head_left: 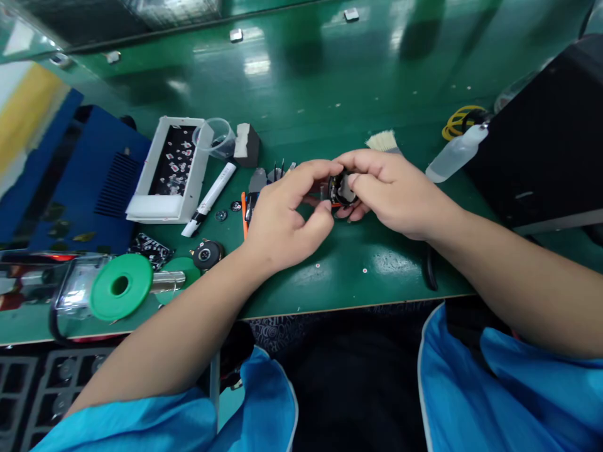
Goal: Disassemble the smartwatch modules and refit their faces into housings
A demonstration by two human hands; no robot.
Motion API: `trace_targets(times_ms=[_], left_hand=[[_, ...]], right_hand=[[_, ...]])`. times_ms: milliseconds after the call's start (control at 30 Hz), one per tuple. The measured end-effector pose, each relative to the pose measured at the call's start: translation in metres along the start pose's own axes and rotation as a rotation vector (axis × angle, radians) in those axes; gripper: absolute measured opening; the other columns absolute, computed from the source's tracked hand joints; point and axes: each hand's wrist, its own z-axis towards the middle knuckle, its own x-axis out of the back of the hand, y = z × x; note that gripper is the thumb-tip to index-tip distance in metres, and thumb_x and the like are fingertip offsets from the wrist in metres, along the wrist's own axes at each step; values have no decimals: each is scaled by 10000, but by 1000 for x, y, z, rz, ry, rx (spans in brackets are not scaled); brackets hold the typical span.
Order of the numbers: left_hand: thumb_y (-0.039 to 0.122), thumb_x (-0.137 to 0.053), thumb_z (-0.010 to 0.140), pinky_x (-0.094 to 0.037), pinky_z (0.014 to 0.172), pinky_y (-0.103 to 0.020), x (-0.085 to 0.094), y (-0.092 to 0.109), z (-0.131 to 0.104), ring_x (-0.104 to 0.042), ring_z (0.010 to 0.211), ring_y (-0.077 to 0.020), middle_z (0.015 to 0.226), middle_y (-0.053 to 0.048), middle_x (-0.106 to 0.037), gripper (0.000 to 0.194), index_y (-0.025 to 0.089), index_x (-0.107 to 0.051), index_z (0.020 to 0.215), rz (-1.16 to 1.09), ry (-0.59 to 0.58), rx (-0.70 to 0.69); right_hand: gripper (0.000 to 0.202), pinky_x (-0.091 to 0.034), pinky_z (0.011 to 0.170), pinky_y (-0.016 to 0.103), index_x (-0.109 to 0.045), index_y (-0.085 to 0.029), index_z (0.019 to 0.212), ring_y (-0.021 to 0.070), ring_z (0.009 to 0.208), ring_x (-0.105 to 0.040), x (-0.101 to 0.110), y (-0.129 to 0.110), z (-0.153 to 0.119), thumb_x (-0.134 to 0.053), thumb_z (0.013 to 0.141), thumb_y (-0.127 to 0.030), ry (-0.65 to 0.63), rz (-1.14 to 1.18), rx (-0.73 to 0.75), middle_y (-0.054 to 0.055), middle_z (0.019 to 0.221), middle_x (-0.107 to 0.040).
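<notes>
Between my two hands, above the green table, is a small round black part (342, 189) with a silvery inner face. My left hand (296, 210) grips its left side, thumb and fingers bent round the edge. On the other side my right hand (384, 188) holds it too, with the thumb on its face and the fingertips beneath. Dark tools with an orange handle (244, 215) lie just left of my left hand, partly covered by it. A brush (384, 142) with pale bristles lies behind my right hand.
The green table (339, 282) carries a white box of small parts (196, 182), a clear cup (220, 138), a marker (210, 199), a round black component (207, 254) and a green spool (121, 287) at left. At right are a translucent bottle (455, 155) and a large black box (541, 138).
</notes>
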Motion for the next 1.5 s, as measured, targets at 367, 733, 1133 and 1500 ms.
trace_targets(times_ms=[367, 733, 1133, 1500], left_hand=[[273, -769, 1086, -770, 1067, -404, -5, 2, -4, -874, 1161, -245, 1432, -78, -903, 403, 270, -812, 1487, 143, 61, -20], [218, -753, 1078, -774, 1163, -485, -5, 1, -5, -914, 1289, -292, 1550, -16, -902, 546, 377, -838, 1593, 155, 61, -25], [213, -623, 1123, -750, 1190, -459, -7, 2, -2, -884, 1316, -266, 1462, -38, -913, 429, 303, -842, 1482, 87, 136, 81], [281, -755, 1046, -667, 781, -384, -7, -8, 4, -745, 850, -207, 984, -17, -812, 54, 278, -715, 1082, 33, 168, 154]], right_hand=[[181, -607, 707, 271, -757, -232, 1166, 167, 854, -749, -3, 0, 0, -608, 1126, -139, 53, -17, 11, 37, 1022, -819], [201, -555, 660, 252, -706, -235, 1070, 152, 806, -709, -4, -4, 0, -608, 1036, -62, 61, 10, 14, 2, 922, -778], [400, -684, 857, 292, -860, -223, 1260, 174, 945, -804, 0, 2, -2, -602, 991, -78, 10, -31, 89, 39, 1191, -862], [509, -687, 1222, 448, -917, -269, 1463, 265, 1315, -851, -2, 13, -8, -651, 1045, -149, 64, -302, 267, 43, 1464, -897]])
